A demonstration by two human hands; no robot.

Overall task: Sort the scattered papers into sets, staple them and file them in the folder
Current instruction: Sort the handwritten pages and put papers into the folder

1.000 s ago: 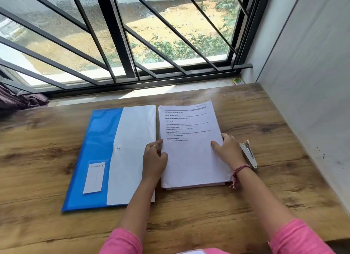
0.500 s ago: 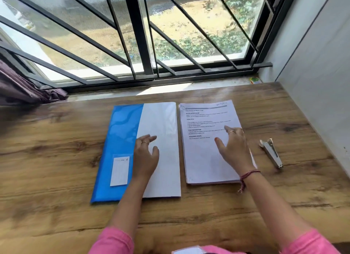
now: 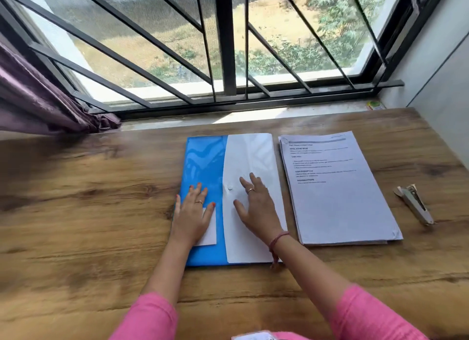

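Now both hands flat on folder [image 3: 205, 162], left hand [image 3: 191, 214] and right hand [image 3: 256, 210] gripping nothing. Papers [image 3: 337, 187] stacked just right, stapler [image 3: 415, 204] farther right. Filing pending; stapling unclear.

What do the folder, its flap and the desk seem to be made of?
Folder: glossy blue plastic, since it mirrors the window bars. Flap: matte, translucent white plastic, probably, with a snap button. Desk: wood-grain surface with knots; solid wood or laminate, I cannot tell.
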